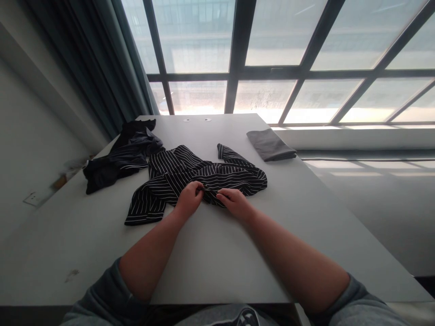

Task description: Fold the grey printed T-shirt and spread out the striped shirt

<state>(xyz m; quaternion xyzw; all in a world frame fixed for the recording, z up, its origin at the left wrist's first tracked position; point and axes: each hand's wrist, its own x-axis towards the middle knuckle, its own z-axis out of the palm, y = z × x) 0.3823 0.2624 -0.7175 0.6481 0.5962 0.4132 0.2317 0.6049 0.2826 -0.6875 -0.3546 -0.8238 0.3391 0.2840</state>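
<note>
A black shirt with white stripes [176, 172] lies crumpled across the middle of the table, one sleeve reaching toward me at the left and the other bent back at the right. At its near edge, my left hand [190, 197] pinches the cloth between thumb and fingers. A short way to the right, my right hand [234, 200] is closed on the same edge. Some of the fabric between the fingertips is hidden by the hands.
Dark clothes [125, 154] lie heaped at the table's left edge. A folded grey cloth [272, 145] rests near the right edge. Beyond the white table [217, 262] stand large windows [268, 40], with a dark curtain [98, 54] at the left.
</note>
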